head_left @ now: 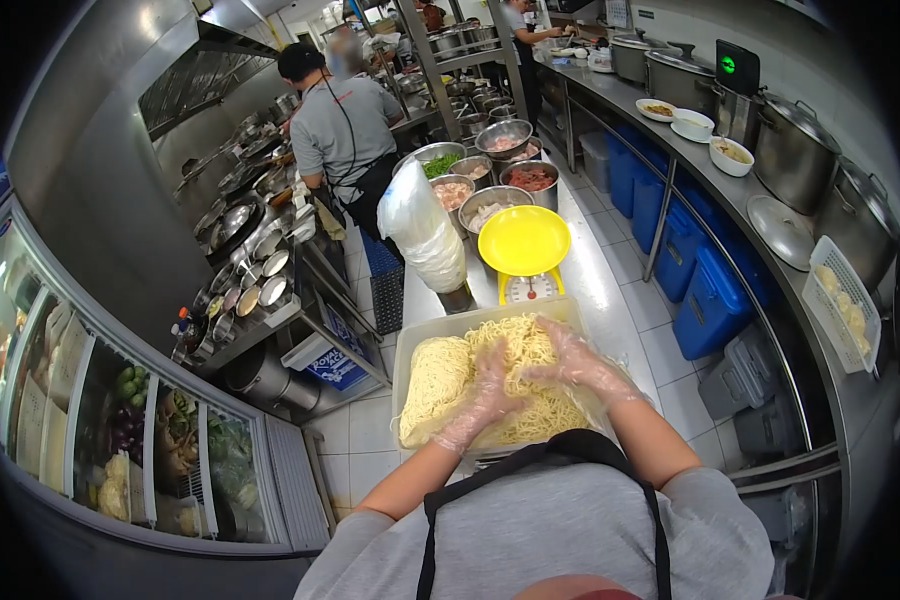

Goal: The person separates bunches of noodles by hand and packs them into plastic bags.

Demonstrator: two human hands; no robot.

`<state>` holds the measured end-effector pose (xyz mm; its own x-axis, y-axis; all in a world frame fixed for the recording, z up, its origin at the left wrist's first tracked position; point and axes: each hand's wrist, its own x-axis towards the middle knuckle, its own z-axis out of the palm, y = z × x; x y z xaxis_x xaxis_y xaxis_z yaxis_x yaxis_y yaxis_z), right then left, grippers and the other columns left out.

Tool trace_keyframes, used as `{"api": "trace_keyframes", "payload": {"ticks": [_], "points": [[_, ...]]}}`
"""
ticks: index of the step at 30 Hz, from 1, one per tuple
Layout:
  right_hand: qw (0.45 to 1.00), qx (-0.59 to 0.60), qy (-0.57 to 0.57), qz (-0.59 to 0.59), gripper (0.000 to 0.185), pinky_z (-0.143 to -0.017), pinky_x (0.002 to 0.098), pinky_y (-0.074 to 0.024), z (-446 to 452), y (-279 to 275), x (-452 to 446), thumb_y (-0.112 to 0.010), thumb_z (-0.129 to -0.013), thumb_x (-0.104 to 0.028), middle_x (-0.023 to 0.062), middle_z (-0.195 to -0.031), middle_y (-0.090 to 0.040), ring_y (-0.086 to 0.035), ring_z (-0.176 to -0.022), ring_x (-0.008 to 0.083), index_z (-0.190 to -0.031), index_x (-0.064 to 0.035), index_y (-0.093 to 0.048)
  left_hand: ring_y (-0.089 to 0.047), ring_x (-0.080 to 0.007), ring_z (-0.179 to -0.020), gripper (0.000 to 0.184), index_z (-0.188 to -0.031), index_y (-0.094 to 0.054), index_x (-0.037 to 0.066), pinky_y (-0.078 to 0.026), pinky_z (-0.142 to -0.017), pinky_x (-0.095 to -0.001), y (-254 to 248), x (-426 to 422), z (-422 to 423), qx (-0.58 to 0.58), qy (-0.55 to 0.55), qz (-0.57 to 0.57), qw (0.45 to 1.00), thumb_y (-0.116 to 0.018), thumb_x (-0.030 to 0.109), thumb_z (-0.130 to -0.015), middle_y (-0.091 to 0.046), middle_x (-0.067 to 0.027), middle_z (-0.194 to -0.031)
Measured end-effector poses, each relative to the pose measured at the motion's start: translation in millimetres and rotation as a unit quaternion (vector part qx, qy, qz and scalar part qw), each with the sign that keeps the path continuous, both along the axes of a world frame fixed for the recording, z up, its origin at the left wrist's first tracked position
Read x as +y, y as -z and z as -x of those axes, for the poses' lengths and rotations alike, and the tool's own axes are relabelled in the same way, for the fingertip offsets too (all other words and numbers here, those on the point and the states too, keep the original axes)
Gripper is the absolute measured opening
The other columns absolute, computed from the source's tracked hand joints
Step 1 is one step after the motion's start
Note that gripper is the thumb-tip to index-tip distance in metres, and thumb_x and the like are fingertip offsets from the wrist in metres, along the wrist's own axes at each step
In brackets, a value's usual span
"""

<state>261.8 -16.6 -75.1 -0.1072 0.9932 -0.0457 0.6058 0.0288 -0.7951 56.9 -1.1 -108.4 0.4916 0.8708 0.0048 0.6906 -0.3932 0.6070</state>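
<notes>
Yellow noodles fill a translucent plastic bin (403,350) in front of me. At the left of the bin sits a compact mass of noodles (435,372); loose noodles (540,415) lie at the right. My left hand (487,398), in a clear plastic glove, rests between the two with its fingers extended. My right hand (578,362), gloved the same way, lies on the loose noodles near the right side, fingers spread. Both hands touch noodles, and neither is visibly closed around any. Just beyond the bin stands a kitchen scale (532,287) with a yellow pan (523,238).
Clear plastic bags (420,230) stand left of the scale. Metal bowls of meat (531,178) and chopped greens (440,163) are farther back. A glass-front fridge (150,440) is at left; a counter with pots (795,140) runs along the right. A co-worker (345,125) stands at the stove.
</notes>
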Motion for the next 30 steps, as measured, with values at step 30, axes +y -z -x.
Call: {"api": "trace_keyframes", "payload": {"ticks": [30], "points": [[0.880,0.431,0.086,0.178,0.085,-0.104,0.0408,-0.0387,4.9,-51.1,-26.7,-0.071,-0.080,-0.042,0.0200,-0.137,-0.044,-0.045,-0.127,0.0287,-0.143,-0.0033,-0.029,-0.058,-0.0284,-0.111,0.069,-0.144,-0.018,0.011,-0.056,-0.085,-0.0414,-16.5,-18.9,11.2,-0.548,-0.106,0.398,0.728,-0.062,0.017,-0.090,-0.050,-0.0172,-0.128]]}}
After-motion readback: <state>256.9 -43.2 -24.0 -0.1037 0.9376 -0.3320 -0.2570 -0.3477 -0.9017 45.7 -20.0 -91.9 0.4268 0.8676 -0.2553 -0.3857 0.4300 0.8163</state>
